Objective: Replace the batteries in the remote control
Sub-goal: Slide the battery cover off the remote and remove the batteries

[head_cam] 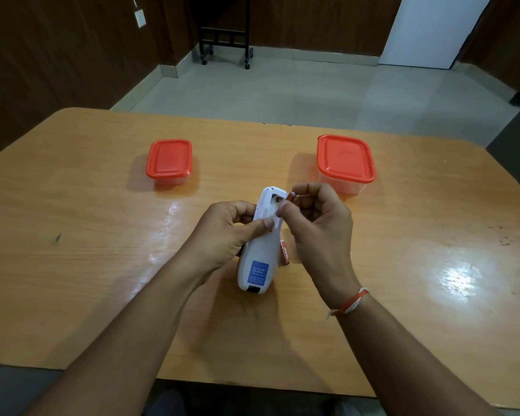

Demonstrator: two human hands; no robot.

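A white remote control (260, 250) is held back side up above the wooden table (87, 235), a blue label near its close end. Its battery compartment at the far end is uncovered. My left hand (227, 232) grips the remote from the left, thumb across its back. My right hand (315, 223) pinches a red battery (291, 196) at the compartment's right edge, tilted toward the opening. Another red battery (284, 252) lies on the table just right of the remote, partly hidden by my right hand.
Two clear boxes with orange lids stand further back: a smaller one (169, 159) at the left, a larger one (345, 159) at the right, close behind my right hand. A thread band circles my right wrist. The table's near edge is just below my forearms.
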